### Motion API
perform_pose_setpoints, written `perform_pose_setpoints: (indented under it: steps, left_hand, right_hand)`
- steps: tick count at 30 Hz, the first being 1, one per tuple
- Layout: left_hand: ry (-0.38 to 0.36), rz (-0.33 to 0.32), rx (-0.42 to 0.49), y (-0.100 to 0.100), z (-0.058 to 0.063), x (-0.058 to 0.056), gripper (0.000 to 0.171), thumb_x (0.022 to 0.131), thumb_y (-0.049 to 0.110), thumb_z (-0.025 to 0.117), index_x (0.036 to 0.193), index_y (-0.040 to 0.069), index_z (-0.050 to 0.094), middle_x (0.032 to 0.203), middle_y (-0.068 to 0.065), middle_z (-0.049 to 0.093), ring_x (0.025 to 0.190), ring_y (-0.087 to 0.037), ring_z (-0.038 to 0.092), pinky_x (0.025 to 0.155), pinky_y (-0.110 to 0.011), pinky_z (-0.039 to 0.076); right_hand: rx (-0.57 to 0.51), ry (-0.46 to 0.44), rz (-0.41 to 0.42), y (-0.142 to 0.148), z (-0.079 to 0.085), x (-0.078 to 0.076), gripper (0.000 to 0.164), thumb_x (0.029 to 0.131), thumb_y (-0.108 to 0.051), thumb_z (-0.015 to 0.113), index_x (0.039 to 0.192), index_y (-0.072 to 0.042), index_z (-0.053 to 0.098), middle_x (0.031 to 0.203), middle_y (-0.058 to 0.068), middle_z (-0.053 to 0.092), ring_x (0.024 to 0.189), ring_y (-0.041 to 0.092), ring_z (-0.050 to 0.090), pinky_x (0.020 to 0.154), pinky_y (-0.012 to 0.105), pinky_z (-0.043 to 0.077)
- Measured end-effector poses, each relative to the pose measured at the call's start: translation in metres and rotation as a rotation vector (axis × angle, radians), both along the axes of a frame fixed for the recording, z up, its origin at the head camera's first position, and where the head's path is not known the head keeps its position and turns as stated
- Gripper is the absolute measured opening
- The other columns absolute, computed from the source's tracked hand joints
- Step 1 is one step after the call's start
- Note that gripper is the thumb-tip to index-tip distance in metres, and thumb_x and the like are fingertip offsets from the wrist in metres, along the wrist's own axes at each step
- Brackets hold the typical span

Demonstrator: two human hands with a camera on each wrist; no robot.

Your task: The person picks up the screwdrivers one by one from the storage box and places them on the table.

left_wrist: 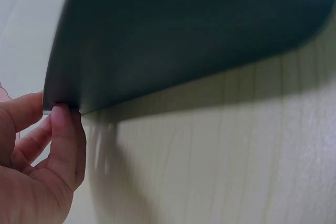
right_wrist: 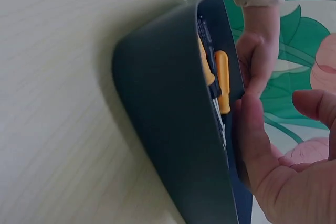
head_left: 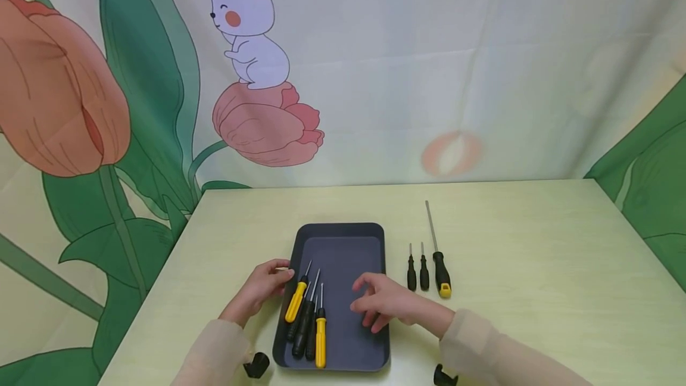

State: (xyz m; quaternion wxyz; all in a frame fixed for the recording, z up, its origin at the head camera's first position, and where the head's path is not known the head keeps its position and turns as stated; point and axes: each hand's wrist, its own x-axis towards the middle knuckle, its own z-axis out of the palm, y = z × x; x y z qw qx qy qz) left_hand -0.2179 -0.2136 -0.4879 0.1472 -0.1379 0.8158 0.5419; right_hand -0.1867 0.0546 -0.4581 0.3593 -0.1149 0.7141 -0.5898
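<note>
A dark blue-grey tray (head_left: pixel 343 243) lies on the table, long side running away from me. Screwdrivers are bunched along its left side: a short yellow-handled screwdriver (head_left: pixel 296 302), a longer yellow-handled screwdriver (head_left: pixel 321 338) and several black-handled screwdrivers (head_left: pixel 304 326), shafts pointing away. My left hand (head_left: pixel 262 286) pinches the tray's left edge; the left wrist view shows fingertips (left_wrist: pixel 62 116) against its outer wall. Over the tray's right side hovers my right hand (head_left: pixel 386 301), fingers spread and loosely bent, holding nothing. The right wrist view shows it above the rim, near a yellow handle (right_wrist: pixel 223 80).
Right of the tray, two small black screwdrivers (head_left: pixel 411 273) stand side by side with a long screwdriver (head_left: pixel 442 273) with a yellow handle end. A printed curtain (head_left: pixel 375 76) hangs behind the table (head_left: pixel 536 267). Black wrist mounts (head_left: pixel 257 366) show near both sleeves.
</note>
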Motion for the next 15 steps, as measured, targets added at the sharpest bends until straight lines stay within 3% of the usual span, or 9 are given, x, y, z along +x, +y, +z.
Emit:
perform_pose_setpoints:
  steps: [15]
  left_hand:
    - [-0.009,0.005,-0.002,0.001,0.001,0.0,0.037,0.086,0.015,0.054,0.12,0.0,0.049,0.105,-0.017,0.055,0.075,-0.015,0.052,0.064,-0.024,0.046]
  right_hand:
    - [-0.01,-0.048,-0.017,-0.03,-0.008,0.014,0.043,0.075,-0.011,0.064,0.11,0.002,0.045,0.07,0.007,0.055,0.053,0.014,0.057,0.042,0.027,0.047]
